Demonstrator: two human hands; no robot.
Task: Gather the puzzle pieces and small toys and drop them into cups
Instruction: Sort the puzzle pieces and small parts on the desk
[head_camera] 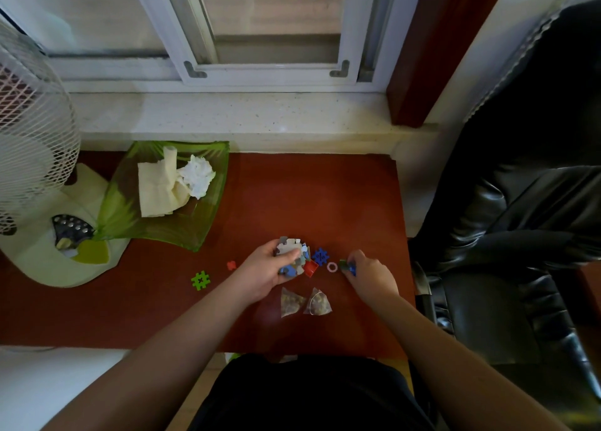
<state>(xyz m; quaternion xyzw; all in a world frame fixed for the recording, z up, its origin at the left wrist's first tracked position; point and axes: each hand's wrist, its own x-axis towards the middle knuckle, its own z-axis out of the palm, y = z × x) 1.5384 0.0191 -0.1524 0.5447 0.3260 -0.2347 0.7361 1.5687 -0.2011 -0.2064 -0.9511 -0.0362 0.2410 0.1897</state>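
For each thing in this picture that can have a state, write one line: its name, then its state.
left hand: grips a stack of puzzle pieces
right hand: pinches small toys
blue snowflake piece: loose on table
pink ring: loose on table
green snowflake piece: loose, apart
two mesh sachets: closed, lying side by side
window: closed
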